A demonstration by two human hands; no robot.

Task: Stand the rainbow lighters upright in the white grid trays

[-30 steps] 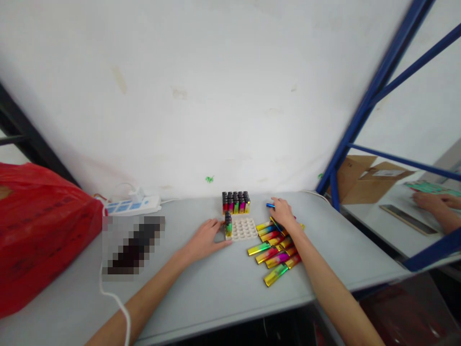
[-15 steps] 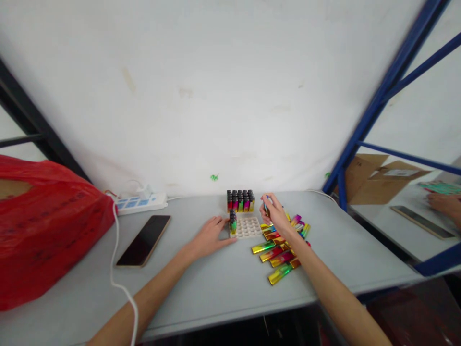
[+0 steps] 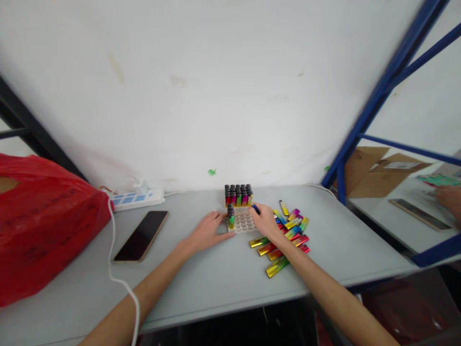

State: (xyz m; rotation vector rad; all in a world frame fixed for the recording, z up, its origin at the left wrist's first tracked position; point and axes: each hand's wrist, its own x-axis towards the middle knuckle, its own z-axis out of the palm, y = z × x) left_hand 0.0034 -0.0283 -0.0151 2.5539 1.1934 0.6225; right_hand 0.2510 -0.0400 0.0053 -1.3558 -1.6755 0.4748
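My left hand (image 3: 208,231) lies at the left end of a pale tray (image 3: 245,223) with round holes, thumb and fingers apart and touching its edge. A few black-topped lighters (image 3: 231,219) stand in the tray's left end. Over the tray's right part, my right hand (image 3: 264,220) is closed on a lighter (image 3: 255,209) with a blue part showing; the fingers hide the rest. Behind the tray, a block of upright lighters (image 3: 238,195) with black tops and coloured bodies stands in rows. Shiny multicoloured lighters (image 3: 276,267) lie in a loose pile beside and under my right forearm.
A phone (image 3: 141,236) lies to the left, near a white power strip (image 3: 139,198) and a hanging white cable (image 3: 120,283). A red plastic bag (image 3: 46,230) fills the far left. Right are a blue frame (image 3: 367,115), cardboard box (image 3: 378,175) and another person's hand (image 3: 449,198).
My right hand has moved left and down, from above the pile to the tray, carrying the lighter. My left hand keeps its place at the tray. The view has shifted slightly.
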